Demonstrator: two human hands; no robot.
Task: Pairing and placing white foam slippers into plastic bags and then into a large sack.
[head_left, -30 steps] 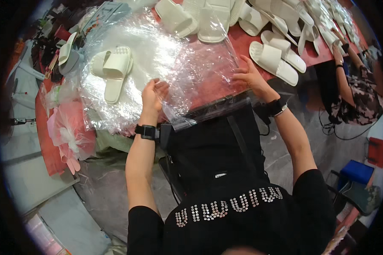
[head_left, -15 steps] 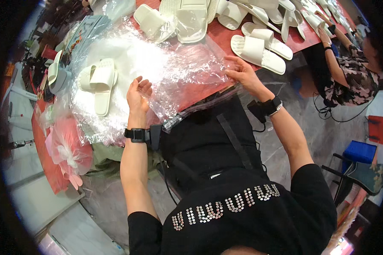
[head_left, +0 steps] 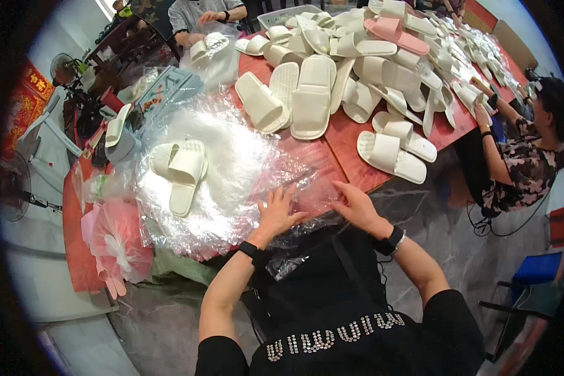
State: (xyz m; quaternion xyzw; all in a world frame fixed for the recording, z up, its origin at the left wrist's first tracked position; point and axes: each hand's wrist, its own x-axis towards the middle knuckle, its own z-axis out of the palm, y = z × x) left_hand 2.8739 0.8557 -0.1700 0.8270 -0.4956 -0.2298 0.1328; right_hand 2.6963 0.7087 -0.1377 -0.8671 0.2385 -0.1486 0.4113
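Observation:
My left hand [head_left: 277, 211] rests with fingers spread on a clear plastic bag [head_left: 297, 182] at the near edge of the red table [head_left: 338, 141]. My right hand [head_left: 356, 205] lies flat on the same bag's right side. Both hands press the bag; neither grips it. A pair of cream slippers [head_left: 180, 169] lies on a heap of clear bags [head_left: 222, 163] to the left of my hands.
A big pile of cream slippers [head_left: 351, 56], with one pink one [head_left: 391, 31], covers the far table. Another pair [head_left: 395, 153] lies near my right hand. A seated person [head_left: 520, 156] works at the right, another [head_left: 207, 15] at the far end. Pink wrapping [head_left: 116, 241] lies left.
My hands have come closer together on the clear bag, and the view has tilted up, showing more of the far table.

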